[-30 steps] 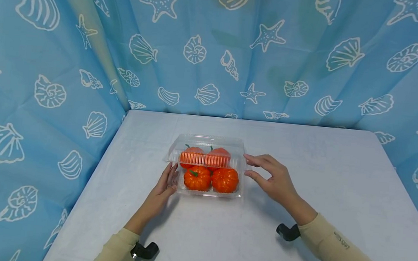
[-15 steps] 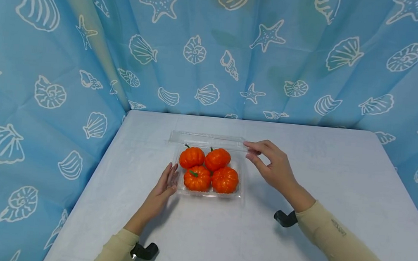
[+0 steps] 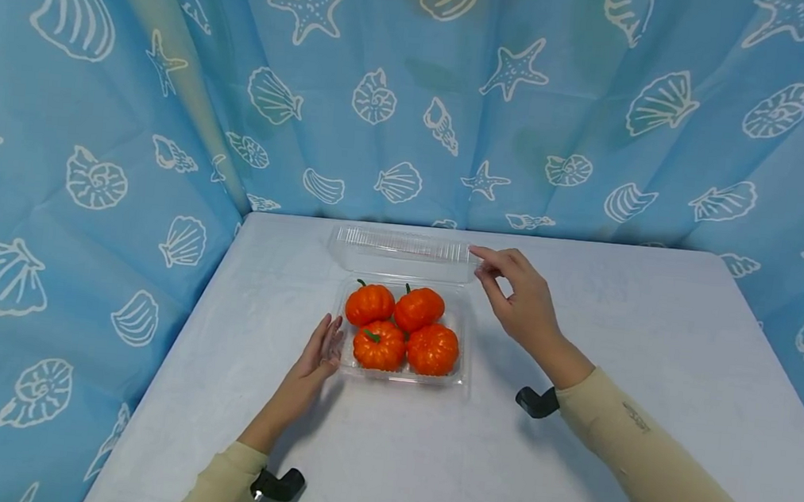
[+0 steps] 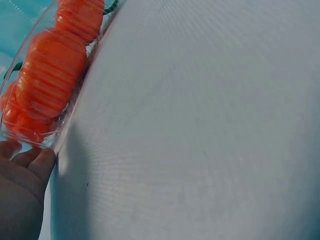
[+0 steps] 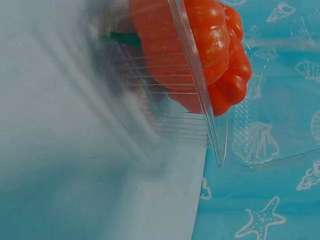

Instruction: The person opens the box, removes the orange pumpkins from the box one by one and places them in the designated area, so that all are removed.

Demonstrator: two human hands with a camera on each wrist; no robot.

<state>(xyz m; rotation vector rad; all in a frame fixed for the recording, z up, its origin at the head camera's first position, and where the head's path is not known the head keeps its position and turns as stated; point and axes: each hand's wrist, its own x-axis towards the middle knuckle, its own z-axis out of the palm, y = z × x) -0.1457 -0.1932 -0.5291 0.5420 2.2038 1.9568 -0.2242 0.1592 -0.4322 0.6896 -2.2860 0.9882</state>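
A clear plastic clamshell box (image 3: 401, 377) stands on the white table in the head view, with several small orange pumpkins (image 3: 434, 349) in its base. Its hinged lid (image 3: 404, 265) is swung up and back at the far side. My left hand (image 3: 309, 366) rests with straight fingers against the left side of the base; the left wrist view shows its fingertips (image 4: 42, 162) at the box's corner. At the lid's right edge, my right hand (image 3: 527, 302) pinches the plastic between thumb and index finger. That hand is outside the right wrist view, where ribbed box wall and pumpkins (image 5: 212, 45) show.
The white-covered table (image 3: 650, 368) extends around the box on all sides. Its far edge lies just behind the raised lid. A blue curtain (image 3: 413, 124) with shell and starfish prints hangs behind the table and along its sides.
The lid has swung up and away from over the pumpkins to the far side. My right hand has moved with it, away from me and slightly left. The left hand stays in place.
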